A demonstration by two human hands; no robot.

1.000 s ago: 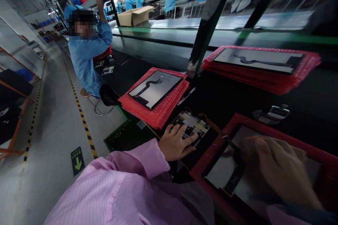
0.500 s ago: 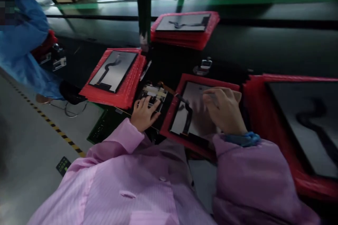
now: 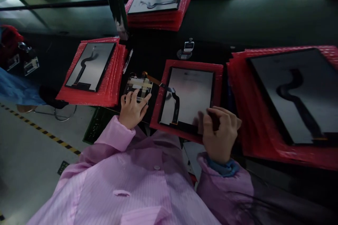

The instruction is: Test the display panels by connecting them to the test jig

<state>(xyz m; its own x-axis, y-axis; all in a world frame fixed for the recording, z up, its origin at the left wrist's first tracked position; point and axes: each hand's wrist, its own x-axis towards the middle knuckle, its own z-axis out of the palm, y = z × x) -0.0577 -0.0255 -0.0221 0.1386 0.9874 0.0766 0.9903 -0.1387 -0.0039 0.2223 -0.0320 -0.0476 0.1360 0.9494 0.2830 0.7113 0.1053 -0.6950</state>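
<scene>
A grey display panel (image 3: 190, 95) with a black flex cable (image 3: 175, 105) lies on a red bubble-wrap sheet (image 3: 219, 77) in front of me. My right hand (image 3: 219, 132) is at the panel's near right corner, fingers curled and pinched at its edge. My left hand (image 3: 132, 107) rests with fingers spread flat on a small circuit board (image 3: 138, 85) just left of the panel. An orange ribbon (image 3: 152, 78) runs from the board toward the panel.
Stacks of red bubble-wrap sheets topped with panels sit at the left (image 3: 92, 66), the back (image 3: 158, 5) and the right (image 3: 287, 95). A small metal fixture (image 3: 186, 49) stands behind the panel. A black post (image 3: 114, 3) rises at the back. A blue sleeve (image 3: 16, 88) shows at far left.
The view tilted down and right. My right hand slid from the panel's middle to its near right corner and curled. The left hand stayed on the circuit board.
</scene>
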